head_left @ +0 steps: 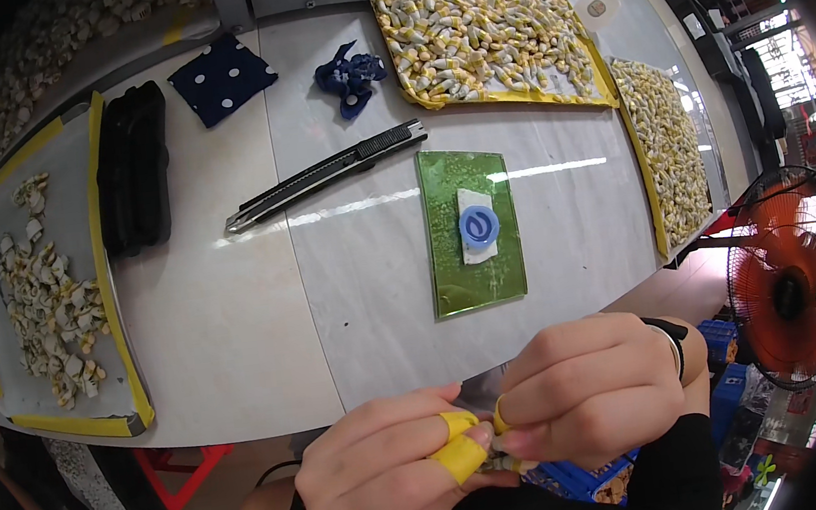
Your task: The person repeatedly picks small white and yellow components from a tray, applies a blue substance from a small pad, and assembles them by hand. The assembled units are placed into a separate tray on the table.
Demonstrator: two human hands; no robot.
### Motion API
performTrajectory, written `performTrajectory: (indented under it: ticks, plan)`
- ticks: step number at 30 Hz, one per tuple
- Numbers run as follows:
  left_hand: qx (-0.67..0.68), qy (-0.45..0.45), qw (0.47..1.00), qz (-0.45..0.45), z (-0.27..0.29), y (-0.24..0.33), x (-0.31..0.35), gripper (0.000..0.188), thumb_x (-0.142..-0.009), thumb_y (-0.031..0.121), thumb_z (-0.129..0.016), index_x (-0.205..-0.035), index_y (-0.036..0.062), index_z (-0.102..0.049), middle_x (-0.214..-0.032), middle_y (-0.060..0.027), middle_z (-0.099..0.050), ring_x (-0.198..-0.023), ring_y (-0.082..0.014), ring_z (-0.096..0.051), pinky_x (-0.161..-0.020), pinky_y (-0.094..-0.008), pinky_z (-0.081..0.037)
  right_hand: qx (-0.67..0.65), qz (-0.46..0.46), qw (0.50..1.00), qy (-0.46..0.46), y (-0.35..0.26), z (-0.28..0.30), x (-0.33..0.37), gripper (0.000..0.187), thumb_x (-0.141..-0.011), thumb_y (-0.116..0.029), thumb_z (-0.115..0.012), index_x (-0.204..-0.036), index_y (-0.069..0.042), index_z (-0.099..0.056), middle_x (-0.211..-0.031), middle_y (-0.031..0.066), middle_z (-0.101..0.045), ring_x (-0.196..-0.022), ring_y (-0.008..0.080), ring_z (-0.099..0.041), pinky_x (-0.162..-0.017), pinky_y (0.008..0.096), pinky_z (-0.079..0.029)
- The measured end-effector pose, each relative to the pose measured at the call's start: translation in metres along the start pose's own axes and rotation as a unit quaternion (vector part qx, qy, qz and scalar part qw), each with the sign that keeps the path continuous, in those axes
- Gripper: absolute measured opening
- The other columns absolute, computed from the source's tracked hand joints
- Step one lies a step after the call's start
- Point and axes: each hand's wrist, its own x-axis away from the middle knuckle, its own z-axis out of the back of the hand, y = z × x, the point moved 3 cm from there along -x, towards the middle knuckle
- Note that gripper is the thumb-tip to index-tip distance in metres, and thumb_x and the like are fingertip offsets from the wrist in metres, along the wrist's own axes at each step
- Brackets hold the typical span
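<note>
Both hands meet near 6 o'clock, holding a small pale piece [515,463] between their fingertips, which mostly hide it; its exposed end points toward 4 o'clock, but the full long axis cannot be told. Left hand [382,469]: back uppermost, fingers bent and directed toward 2 o'clock, tips narrowed on the piece, two bands of yellow tape [461,458] fitted. Right hand [595,390]: back uppermost, fingers curled and directed toward 8 o'clock, thumb and forefinger pinched close at the piece. From the hands, a green plate [454,260] lies at 12 o'clock, a knife [329,175] at 11 o'clock.
</note>
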Motion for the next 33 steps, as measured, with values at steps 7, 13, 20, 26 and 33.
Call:
performTrajectory:
  ticks: [7, 13, 20, 26, 33]
  plan:
    - [-0.003, -0.027, 1.000, 0.004, 0.000, -0.001, -0.002, 0.034, -0.058, 0.007, -0.083, -0.081, -0.0015, -0.059, -0.077, -0.0117, -0.063, -0.069, -0.0249, -0.065, -0.069, -0.0351, -0.058, 0.008, -0.006, 1.000, 0.011, -0.001, 0.001, 0.002, 0.013, -0.070, 0.005, -0.069, -0.077, 0.003, -0.058, -0.075, 0.0131, -0.061, -0.061, 0.0229, -0.060, -0.054, 0.0289, -0.052]
    - [-0.024, -0.075, 0.993, 0.085, 0.002, -0.005, -0.003, 0.041, -0.060, 0.011, -0.083, -0.092, 0.0020, -0.059, -0.084, -0.0102, -0.065, -0.075, -0.0221, -0.063, -0.075, -0.0360, -0.055, 0.080, -0.008, 0.993, 0.090, -0.001, -0.003, 0.002, 0.018, -0.065, 0.005, -0.071, -0.077, 0.001, -0.059, -0.067, 0.0120, -0.061, -0.052, 0.0206, -0.059, -0.044, 0.0263, -0.049]
    - [0.038, -0.056, 0.994, 0.082, -0.002, -0.017, 0.008, 0.047, -0.068, 0.012, -0.080, -0.102, 0.0015, -0.050, -0.089, -0.0142, -0.063, -0.076, -0.0198, -0.061, -0.079, -0.0364, -0.053, -0.005, -0.083, 0.987, 0.140, -0.003, -0.008, 0.007, 0.013, -0.066, 0.001, -0.072, -0.076, 0.001, -0.063, -0.063, 0.0077, -0.060, -0.053, 0.0190, -0.058, -0.045, 0.0253, -0.046]
    - [0.344, -0.019, 0.890, 0.299, -0.004, -0.022, 0.017, 0.026, -0.078, 0.007, -0.071, -0.099, -0.0044, -0.059, -0.094, -0.0105, -0.064, -0.084, -0.0131, -0.062, -0.075, -0.0248, -0.048, -0.121, -0.209, 0.970, -0.008, 0.008, 0.011, -0.002, 0.013, -0.073, -0.002, -0.071, -0.086, -0.004, -0.066, -0.079, 0.0074, -0.055, -0.070, 0.0205, -0.054, -0.061, 0.0267, -0.041]
    - [0.431, -0.098, 0.833, 0.332, -0.008, -0.026, 0.019, 0.017, -0.081, 0.002, -0.067, -0.095, -0.0046, -0.059, -0.090, -0.0079, -0.063, -0.085, -0.0109, -0.060, -0.077, -0.0239, -0.047, -0.229, -0.219, 0.948, -0.042, 0.011, 0.001, 0.001, 0.016, -0.077, -0.005, -0.069, -0.091, -0.004, -0.062, -0.079, 0.0069, -0.047, -0.071, 0.0215, -0.051, -0.061, 0.0286, -0.040]
